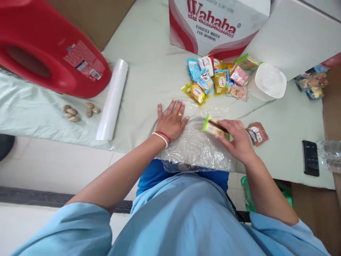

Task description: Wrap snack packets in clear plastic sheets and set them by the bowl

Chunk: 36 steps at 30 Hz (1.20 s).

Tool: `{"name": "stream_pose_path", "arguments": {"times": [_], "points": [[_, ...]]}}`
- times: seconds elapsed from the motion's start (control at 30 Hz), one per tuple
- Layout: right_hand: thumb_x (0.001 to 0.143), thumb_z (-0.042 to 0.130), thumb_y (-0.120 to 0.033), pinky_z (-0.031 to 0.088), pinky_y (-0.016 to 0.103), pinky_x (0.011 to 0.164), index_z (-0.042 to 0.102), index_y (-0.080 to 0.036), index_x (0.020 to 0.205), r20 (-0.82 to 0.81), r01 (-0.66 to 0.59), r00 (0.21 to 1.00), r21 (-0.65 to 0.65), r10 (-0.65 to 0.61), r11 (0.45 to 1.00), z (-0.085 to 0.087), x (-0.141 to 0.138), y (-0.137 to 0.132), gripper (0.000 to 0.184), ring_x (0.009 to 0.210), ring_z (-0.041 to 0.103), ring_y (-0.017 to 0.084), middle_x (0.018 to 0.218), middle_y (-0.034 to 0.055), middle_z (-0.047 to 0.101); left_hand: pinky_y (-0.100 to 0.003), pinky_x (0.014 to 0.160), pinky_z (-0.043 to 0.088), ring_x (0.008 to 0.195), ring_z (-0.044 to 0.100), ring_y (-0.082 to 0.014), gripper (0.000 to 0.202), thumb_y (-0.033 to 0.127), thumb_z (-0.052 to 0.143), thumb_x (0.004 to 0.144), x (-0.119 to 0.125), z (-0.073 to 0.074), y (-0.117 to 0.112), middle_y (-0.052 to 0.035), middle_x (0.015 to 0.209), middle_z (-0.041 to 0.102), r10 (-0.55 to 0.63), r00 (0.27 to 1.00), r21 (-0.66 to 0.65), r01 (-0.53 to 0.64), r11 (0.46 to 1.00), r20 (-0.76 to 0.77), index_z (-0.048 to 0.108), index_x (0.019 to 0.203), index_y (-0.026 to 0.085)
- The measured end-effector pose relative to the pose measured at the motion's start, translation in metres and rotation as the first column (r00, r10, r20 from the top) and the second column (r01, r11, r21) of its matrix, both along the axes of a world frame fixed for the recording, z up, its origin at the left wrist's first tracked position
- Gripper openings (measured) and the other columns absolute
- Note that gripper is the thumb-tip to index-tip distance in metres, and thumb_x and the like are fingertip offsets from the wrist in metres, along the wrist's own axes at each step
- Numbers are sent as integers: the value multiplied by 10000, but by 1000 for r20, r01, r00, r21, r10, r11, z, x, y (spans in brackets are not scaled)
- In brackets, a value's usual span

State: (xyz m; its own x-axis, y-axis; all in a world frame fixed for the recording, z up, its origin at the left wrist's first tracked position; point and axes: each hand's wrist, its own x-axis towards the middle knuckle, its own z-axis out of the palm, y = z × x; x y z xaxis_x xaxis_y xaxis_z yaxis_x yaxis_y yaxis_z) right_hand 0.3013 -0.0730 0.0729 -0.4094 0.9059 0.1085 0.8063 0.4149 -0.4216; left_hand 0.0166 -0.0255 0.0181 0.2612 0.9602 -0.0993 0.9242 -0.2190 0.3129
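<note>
My left hand lies flat with fingers spread, at the left edge of a clear plastic film on the cloth-covered table. In my right hand is a green-edged snack packet, gripped between thumb and fingers above the film. The film's near edge hangs over the table's front edge. Just right of my right hand lies a brown packet. Beyond the film sits a pile of wrapped snacks in blue, yellow and pink, with a white plastic tub beside it.
A roll of plastic film lies at left, near several brown nuts and a large red jug. Behind the snacks stands a Wahaha water carton. At right are a black phone, a clear bottle and more packets.
</note>
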Motion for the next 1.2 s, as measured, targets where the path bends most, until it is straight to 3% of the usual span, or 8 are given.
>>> {"name": "stream_pose_path", "arguments": {"times": [0.17,0.37,0.57,0.77,0.83,0.93,1.07,1.2], "points": [[1053,579,-465,451,559,1119,636,-257,1477,21,-141,990,-63,143,988,-31,-51,2,476,1302,547,359,1419,142,669,-748,1314,-63,1689,120,-317,681,475,111,1102,-2,1,12,-61,1798,228,2,1000,-19,-2,1000,20,246,1720,223],[1068,565,-474,445,555,1143,614,-279,1515,-44,-103,994,-22,102,994,-68,-46,-2,491,1343,549,339,1493,147,624,-718,1311,-126,1688,133,-308,667,490,177,1110,-8,2,11,-85,1798,218,5,1000,89,-7,996,28,251,1719,227],[1068,567,-508,440,544,1176,628,-302,1509,-55,-88,995,-53,86,995,-68,-49,-3,491,1369,554,320,1512,121,633,-676,1307,-183,1672,214,-285,597,479,197,1116,-30,6,-7,-21,1769,318,-98,995,109,101,989,-32,300,1695,374],[1060,588,-525,452,531,1203,616,-294,1506,-184,-191,968,-106,170,976,-49,-37,3,504,1435,550,300,1580,126,594,-743,1303,-75,1621,331,-361,687,550,108,1089,-38,0,-1,-68,1750,352,-63,997,66,66,996,-44,358,1683,310],[1074,554,-527,474,515,1186,631,-288,1471,-250,-149,960,-70,127,986,-40,-17,25,469,1420,574,285,1549,129,620,-772,1288,-38,1616,336,-373,712,562,95,1082,-38,-1,1,-83,1747,352,-68,996,62,72,995,-58,363,1682,288],[1088,506,-485,516,507,1122,692,-252,1346,-186,129,975,22,-123,991,-23,27,88,394,1272,653,295,1349,127,727,-777,1285,-6,1617,336,-357,717,552,93,1080,-37,-1,2,-86,1746,349,-74,994,69,79,994,-79,374,1678,273],[1054,504,-311,506,538,1067,696,-167,1297,133,457,870,145,-475,878,0,74,200,341,1212,619,352,1283,176,711,-781,1283,-8,1593,376,-385,710,541,135,1080,-38,0,2,-111,1724,387,-79,995,74,84,994,-62,418,1662,250],[1050,475,-193,422,519,1091,644,-103,1339,379,468,758,250,-531,847,16,79,280,347,1347,475,343,1377,199,632,-811,1267,-14,1576,395,-416,696,525,183,1078,-38,-1,2,-135,1712,401,-77,997,81,78,994,-26,446,1650,227]]}}
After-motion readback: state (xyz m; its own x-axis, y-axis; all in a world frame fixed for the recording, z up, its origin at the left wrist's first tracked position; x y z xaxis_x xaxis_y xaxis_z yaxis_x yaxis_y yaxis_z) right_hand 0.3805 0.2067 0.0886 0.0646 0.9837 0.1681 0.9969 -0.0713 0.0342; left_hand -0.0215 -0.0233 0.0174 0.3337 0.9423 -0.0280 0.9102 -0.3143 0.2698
